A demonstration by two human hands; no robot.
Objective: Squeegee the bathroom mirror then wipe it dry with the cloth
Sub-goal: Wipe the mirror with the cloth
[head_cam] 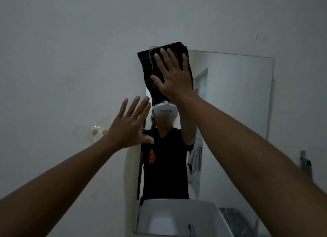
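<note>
A frameless rectangular mirror [233, 102] hangs on the pale wall. A dark cloth [150, 68] with a thin light stripe covers its top left corner. My right hand [172, 74] lies flat on the cloth, fingers spread, pressing it against the glass. My left hand [130, 124] is open with fingers apart, resting by the mirror's left edge, partly on the wall, and holds nothing. No squeegee is in view.
A white basin [177, 217] shows at the bottom under the mirror. A clear wall holder with yellow spots [99, 131] is left of the mirror. A dark object on a grey bracket [305, 166] hangs on the wall to the right. The mirror reflects a person in a dark shirt.
</note>
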